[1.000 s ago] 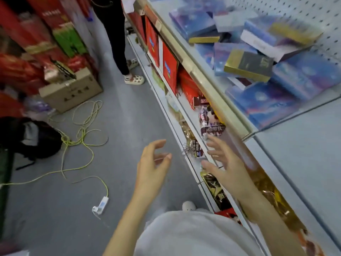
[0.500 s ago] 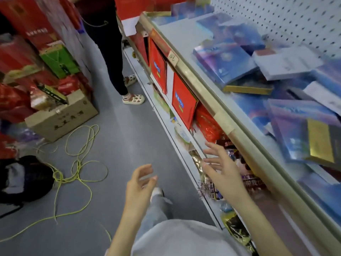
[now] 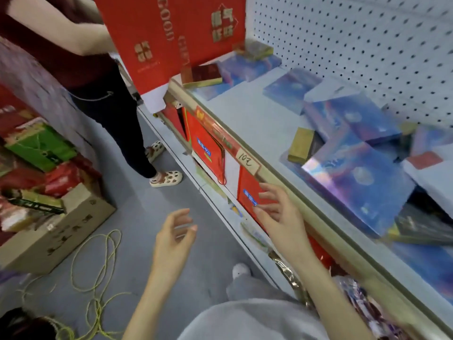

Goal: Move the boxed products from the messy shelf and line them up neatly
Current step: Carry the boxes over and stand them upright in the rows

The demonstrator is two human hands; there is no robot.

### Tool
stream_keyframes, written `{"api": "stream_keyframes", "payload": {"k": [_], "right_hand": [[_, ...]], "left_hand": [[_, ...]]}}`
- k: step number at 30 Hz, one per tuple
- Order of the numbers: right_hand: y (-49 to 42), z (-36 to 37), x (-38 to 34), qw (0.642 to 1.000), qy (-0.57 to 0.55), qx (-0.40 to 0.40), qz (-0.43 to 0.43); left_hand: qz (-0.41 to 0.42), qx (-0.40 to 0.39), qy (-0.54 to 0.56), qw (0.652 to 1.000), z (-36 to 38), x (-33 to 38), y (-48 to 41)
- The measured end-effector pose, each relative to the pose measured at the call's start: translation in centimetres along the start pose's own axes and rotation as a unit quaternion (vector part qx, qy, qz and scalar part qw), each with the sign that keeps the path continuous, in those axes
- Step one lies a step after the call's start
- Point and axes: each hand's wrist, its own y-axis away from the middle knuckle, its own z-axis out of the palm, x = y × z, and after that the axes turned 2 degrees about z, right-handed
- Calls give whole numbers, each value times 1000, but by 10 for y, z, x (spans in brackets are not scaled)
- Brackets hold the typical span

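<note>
Nearer than a second ago, blue foil-wrapped boxes lie jumbled at 3 o'clock on the shelf; likely light, stiff, slick film, so grip opposite edges. Right hand at 5 o'clock just below the shelf, left hand at 7 o'clock, both empty, fingers loosely spread.

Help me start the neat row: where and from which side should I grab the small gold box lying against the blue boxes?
I'd pinch the gold box across its narrow width at the end nearest the aisle, coming from the bare shelf beside it. That end and the open long side show free; its other side lies against the large blue box, probably leaving little finger room.
</note>
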Motion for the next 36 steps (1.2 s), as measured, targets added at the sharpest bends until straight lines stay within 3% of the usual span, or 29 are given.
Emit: {"api": "stream_keyframes", "payload": {"k": [11, 18, 24, 29, 31, 34, 36], "right_hand": [[-176, 52, -44, 1000, -18, 2, 8], [-264, 83, -44, 989, -11, 139, 42], [-349, 124, -66, 963, 9, 260, 70], [-394, 165, -76, 953, 135, 256, 92], [-398, 174, -76, 941, 80, 311, 102], [-392, 172, -75, 898, -88, 410, 129], [-382, 163, -72, 874, -173, 426, 158]], "left_hand": [[57, 5, -31, 998, -1, 44, -211], [171, 13, -151, 974, 6, 77, -375], [165, -104, -245, 950, 12, 89, -482], [196, -147, -261, 934, 24, 83, -507], [234, -159, -260, 923, 26, 86, -505], [255, -236, -204, 915, 26, 93, -509], [302, -293, -203, 884, 30, 98, -514]]}}
